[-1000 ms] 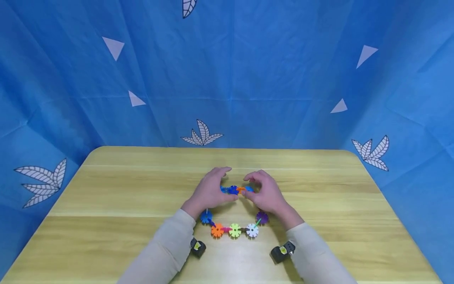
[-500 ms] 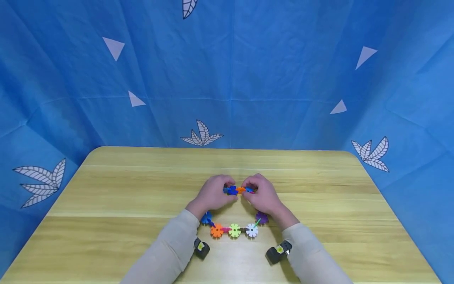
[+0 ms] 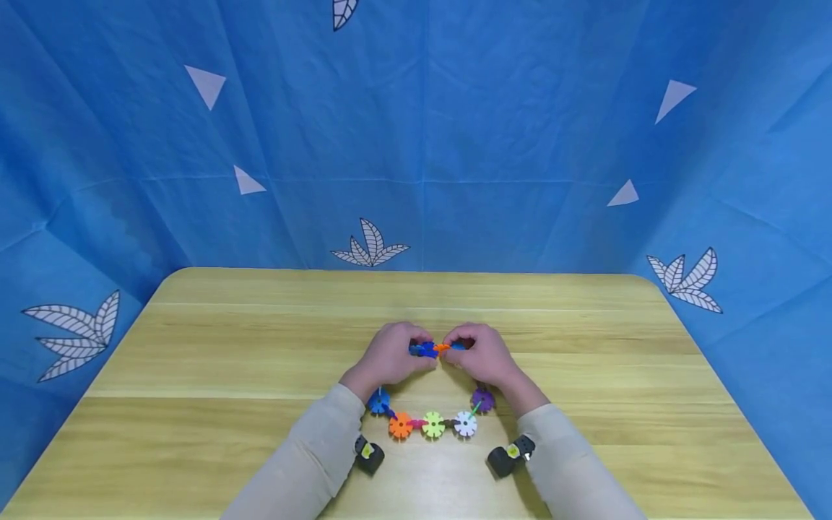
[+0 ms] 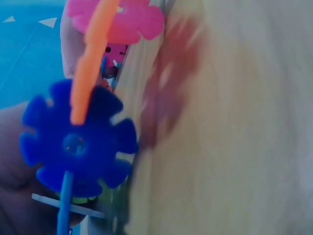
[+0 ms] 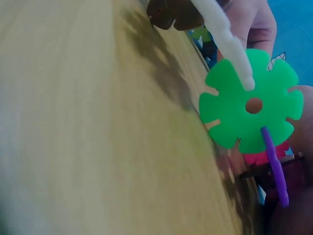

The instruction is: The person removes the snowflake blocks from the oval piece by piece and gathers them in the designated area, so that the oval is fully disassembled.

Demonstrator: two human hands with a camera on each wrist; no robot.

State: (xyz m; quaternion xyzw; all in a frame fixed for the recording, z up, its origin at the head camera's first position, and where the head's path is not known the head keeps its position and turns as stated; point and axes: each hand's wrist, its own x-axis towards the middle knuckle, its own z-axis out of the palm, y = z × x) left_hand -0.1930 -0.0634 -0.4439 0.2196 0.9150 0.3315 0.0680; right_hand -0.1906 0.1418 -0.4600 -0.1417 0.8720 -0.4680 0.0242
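A chain of interlocking plastic snowflake discs forms a loop on the wooden table. At its far side my left hand [image 3: 393, 355] pinches a dark blue snowflake disc [image 3: 427, 349] between thumb and fingers. Beside it, my right hand [image 3: 482, 354] holds the chain where an orange disc [image 3: 441, 347] meets a lighter blue one [image 3: 458, 346]. The hands partly cover the loop's sides. Close to the left wrist camera are a blue disc [image 4: 41, 142], an edge-on orange disc [image 4: 87, 68] and a pink disc [image 4: 134, 27]. The right wrist view shows a green disc [image 5: 222, 100] and an edge-on purple disc [image 5: 275, 166].
The loop's near side has an orange disc [image 3: 401, 426], a yellow-green disc [image 3: 433, 425] and a white disc [image 3: 465, 425], joined by edge-on discs. It lies on the table [image 3: 260, 339] between the forearms. A blue patterned curtain [image 3: 520, 144] hangs behind and at both sides.
The left fingers have come down from a spread pose onto the chain, and the right index finger has curled in. The orange disc between the hands has tilted; the near discs have shifted slightly rightward.
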